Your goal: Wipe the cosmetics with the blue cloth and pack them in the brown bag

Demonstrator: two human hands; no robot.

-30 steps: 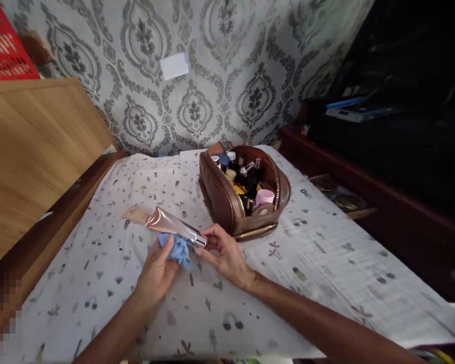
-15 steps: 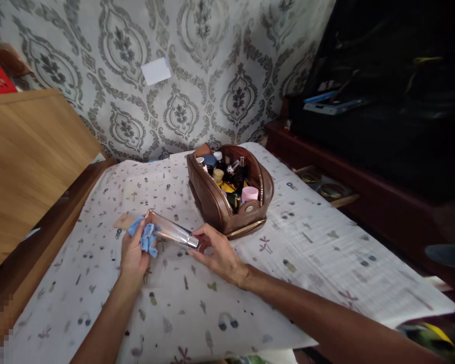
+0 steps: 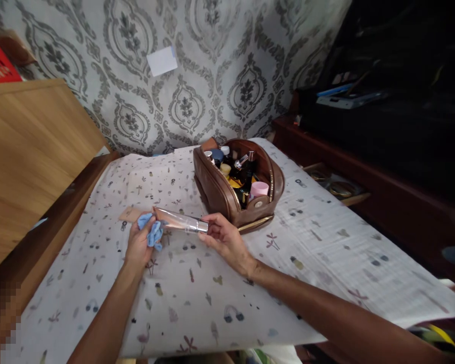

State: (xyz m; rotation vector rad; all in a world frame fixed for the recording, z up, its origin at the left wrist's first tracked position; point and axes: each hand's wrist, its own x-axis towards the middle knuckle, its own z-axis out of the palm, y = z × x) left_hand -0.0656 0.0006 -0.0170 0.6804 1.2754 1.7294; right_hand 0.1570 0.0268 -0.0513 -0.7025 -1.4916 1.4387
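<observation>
My right hand [image 3: 223, 237] pinches the silver cap end of a rose-gold cosmetic tube [image 3: 176, 220], which lies level above the patterned cloth. My left hand [image 3: 138, 245] is closed on a small blue cloth [image 3: 151, 230] and presses it against the tube's flat far end. Just behind my right hand stands an open brown leather toiletry bag [image 3: 222, 194], full of bottles and jars. A tan card [image 3: 131, 214] lies on the cloth behind my left hand.
A white patterned cloth [image 3: 197, 283] covers the table. A wooden board [image 3: 26, 151] stands at the left. A dark wooden shelf [image 3: 364, 172] with trays runs along the right. Patterned wallpaper with a white note [image 3: 162, 60] is behind.
My left hand slid the blue cloth along the tube, from near the cap to its flat end. The tube now lies more level. The camera view shifted slightly.
</observation>
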